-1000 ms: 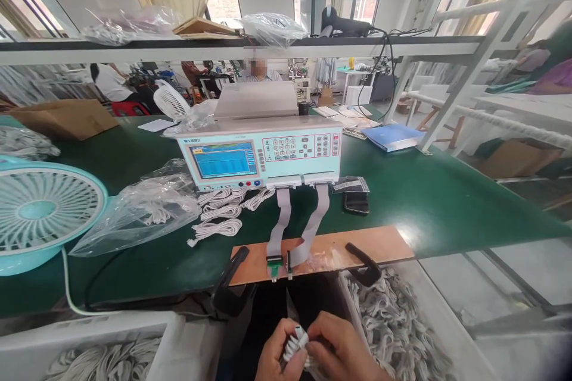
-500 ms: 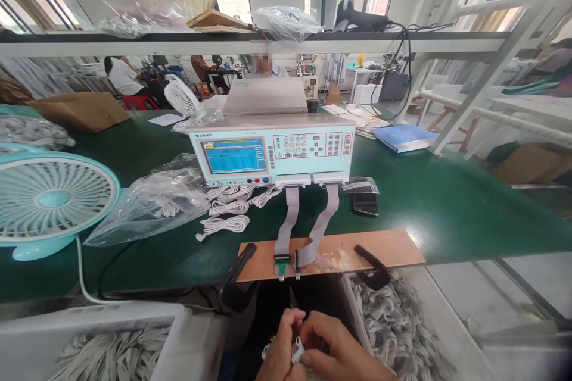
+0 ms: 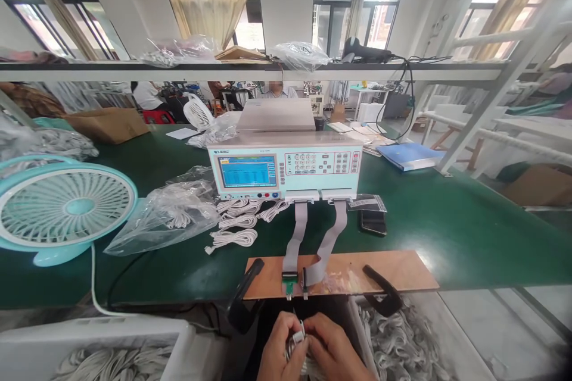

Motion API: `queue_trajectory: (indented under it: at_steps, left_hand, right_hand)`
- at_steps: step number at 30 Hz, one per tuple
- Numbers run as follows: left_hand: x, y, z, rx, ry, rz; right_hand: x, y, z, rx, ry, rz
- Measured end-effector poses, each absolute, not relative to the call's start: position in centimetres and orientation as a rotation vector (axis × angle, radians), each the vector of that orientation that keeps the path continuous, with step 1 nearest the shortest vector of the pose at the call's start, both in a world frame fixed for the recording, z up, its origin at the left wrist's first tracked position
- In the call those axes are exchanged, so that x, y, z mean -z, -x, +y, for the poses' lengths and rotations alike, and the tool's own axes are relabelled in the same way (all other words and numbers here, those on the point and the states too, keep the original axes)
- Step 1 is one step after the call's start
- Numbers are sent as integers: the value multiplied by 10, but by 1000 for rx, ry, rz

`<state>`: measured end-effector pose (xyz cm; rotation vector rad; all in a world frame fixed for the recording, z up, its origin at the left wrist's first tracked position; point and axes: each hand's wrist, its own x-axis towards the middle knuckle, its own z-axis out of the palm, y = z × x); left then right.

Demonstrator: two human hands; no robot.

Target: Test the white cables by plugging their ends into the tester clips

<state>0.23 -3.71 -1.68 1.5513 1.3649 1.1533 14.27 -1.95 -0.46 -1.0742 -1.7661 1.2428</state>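
Observation:
Low in the view, in front of the board's edge, my left hand [image 3: 279, 348] and my right hand [image 3: 334, 346] are close together. Both are closed on a white cable [image 3: 298, 337], fingers pinching its connector end, while part of a loop shows between the palms. Just beyond the fingertips, a green connector board [image 3: 289, 287] and a second small plug [image 3: 305, 292] stick out at the edge of a copper-coloured board [image 3: 348, 274]. Grey ribbon cables [image 3: 295, 244] link them to a tester [image 3: 286, 169] with a lit blue screen.
Black clamps [image 3: 245, 294] [image 3: 383, 290] hold the board to the green table [image 3: 469, 238]. Coiled white cables [image 3: 236, 238], a plastic bag [image 3: 165, 220], a turquoise fan [image 3: 80, 205] and a phone [image 3: 373, 222] lie around. Bins of cables [image 3: 179, 333] [image 3: 393, 333] stand at both sides. A person [image 3: 277, 92] sits opposite.
The camera view has tilted upward, so the scene sits lower and slightly right. My fingers have shifted on the white cable, and its connector end now shows upright between them.

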Motion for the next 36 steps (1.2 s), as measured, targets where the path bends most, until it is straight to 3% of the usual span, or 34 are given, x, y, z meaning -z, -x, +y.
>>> queue_trajectory:
  at_steps: [10,17,22,27,36]
  left_hand:
    - [23,-3,-34,-1172,-1785,1489]
    - [15,4,-34,-1199,-1727,1337]
    - [8,2,-34,-1153,-1733,1357]
    - [10,-1,-31,-1198,-1510,1465]
    - [14,25,-20,-1063,-941,1204]
  right_hand:
    - [4,-138,-14,-1104,1242,-1558]
    - [8,-136,-20,-1162,1008,-1804]
    - [16,-133,-21,-1093,1104,-1634]
    - [13,-133,-12,-1110,1227,-1470]
    - [7,-129,-3,-1175,1234,-1480]
